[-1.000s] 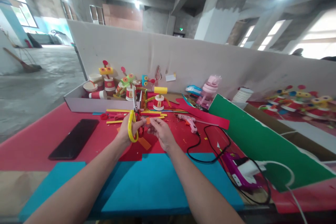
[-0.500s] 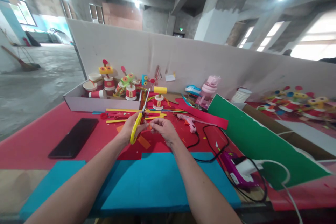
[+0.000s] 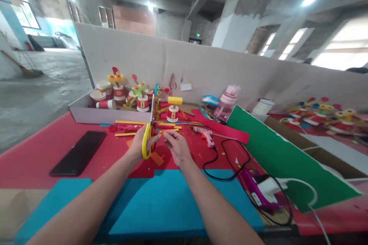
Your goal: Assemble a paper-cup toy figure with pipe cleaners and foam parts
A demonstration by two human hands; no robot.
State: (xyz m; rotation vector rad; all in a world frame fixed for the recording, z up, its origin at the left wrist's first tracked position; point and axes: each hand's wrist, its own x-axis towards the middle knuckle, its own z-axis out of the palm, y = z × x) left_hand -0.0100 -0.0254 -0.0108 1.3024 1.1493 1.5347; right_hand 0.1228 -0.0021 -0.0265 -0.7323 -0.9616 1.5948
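My left hand (image 3: pixel 141 142) is closed round the yellow handles of a pair of scissors (image 3: pixel 148 130), whose blades point up and away. My right hand (image 3: pixel 176 144) is just to its right, fingers pinched on a small orange paper piece (image 3: pixel 162 133) held near the blades. Both hands hover over red paper (image 3: pixel 184 153) with orange scraps (image 3: pixel 156 157) beneath them. Yellow and red paper strips (image 3: pixel 135 124) lie just beyond the hands.
A black phone (image 3: pixel 78 152) lies at the left. A grey box (image 3: pixel 86 113) of paper-cup figures stands behind. A pink glue gun (image 3: pixel 204 134) with black cord, a purple power strip (image 3: pixel 260 191), a green board (image 3: pixel 284 153) and a pink bottle (image 3: pixel 227 101) sit at the right. Blue felt (image 3: pixel 161 203) lies near me.
The scissors tilted right half a second ago and now stand nearly upright again. Both hands stayed close together over the red paper; the view shifted slightly.
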